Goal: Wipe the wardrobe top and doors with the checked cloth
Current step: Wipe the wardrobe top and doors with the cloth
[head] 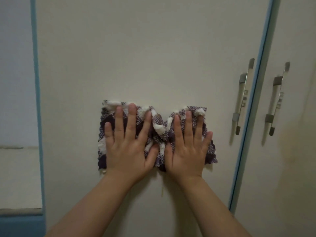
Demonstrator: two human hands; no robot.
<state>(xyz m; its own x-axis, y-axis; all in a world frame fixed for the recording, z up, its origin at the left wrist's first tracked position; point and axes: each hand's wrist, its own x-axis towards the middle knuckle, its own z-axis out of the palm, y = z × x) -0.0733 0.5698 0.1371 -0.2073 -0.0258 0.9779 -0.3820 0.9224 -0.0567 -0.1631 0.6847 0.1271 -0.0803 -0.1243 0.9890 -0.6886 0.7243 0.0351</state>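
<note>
A purple and white checked cloth [159, 127] lies flat against the cream wardrobe door [136, 57], bunched into folds in its middle. My left hand [128, 142] presses on the cloth's left half with fingers straight and spread. Beside it, my right hand [188, 144] presses on the right half the same way. The two thumbs nearly meet over the bunched centre. The wardrobe top is out of view.
Two long metal handles [242, 98] [277, 100] stand to the right, one on each side of a blue door edge [251, 117]. A second cream door [290, 151] is at far right. A blue frame strip [38, 108] and a pale ledge [18, 177] lie left.
</note>
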